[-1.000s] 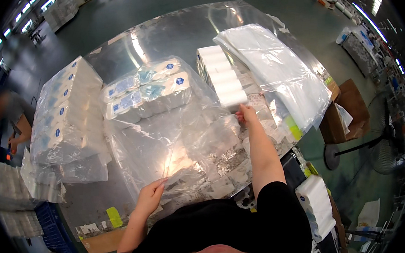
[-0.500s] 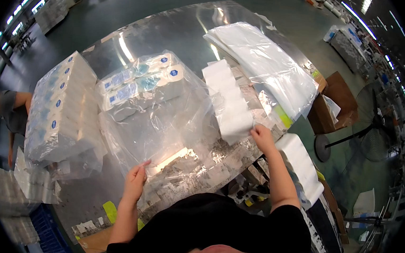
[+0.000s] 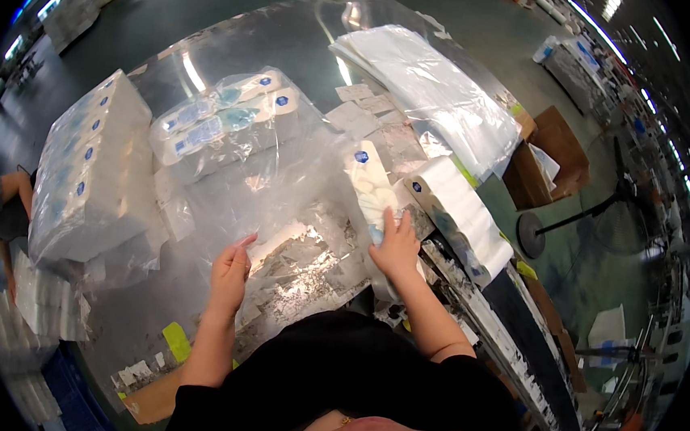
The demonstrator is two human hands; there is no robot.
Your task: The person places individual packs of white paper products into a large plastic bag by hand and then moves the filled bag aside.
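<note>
A large clear plastic bag [image 3: 276,165] lies spread on the metal table in front of me, with packs of toilet rolls [image 3: 227,117] inside its far end. My left hand [image 3: 231,271] pinches the bag's near edge at its left side. To its right, my right hand [image 3: 397,248] grips the near end of another pack of toilet rolls [image 3: 370,187], fingers bent over it. That pack is turned with its printed side up, along the bag's right side; whether it is inside the bag I cannot tell.
A filled bag of toilet rolls [image 3: 93,171] stands at the left, near another person's arm [image 3: 16,190]. Flat plastic bags [image 3: 436,93] are stacked far right. Another roll pack [image 3: 462,221] sits at the end of a conveyor [image 3: 539,369]. Beyond are a cardboard box [image 3: 548,163] and a fan [image 3: 605,199].
My right hand has moved left and nearer, turning the pack so its printed side shows. The conveyor pack has advanced toward the table. My left hand stays at the bag's edge.
</note>
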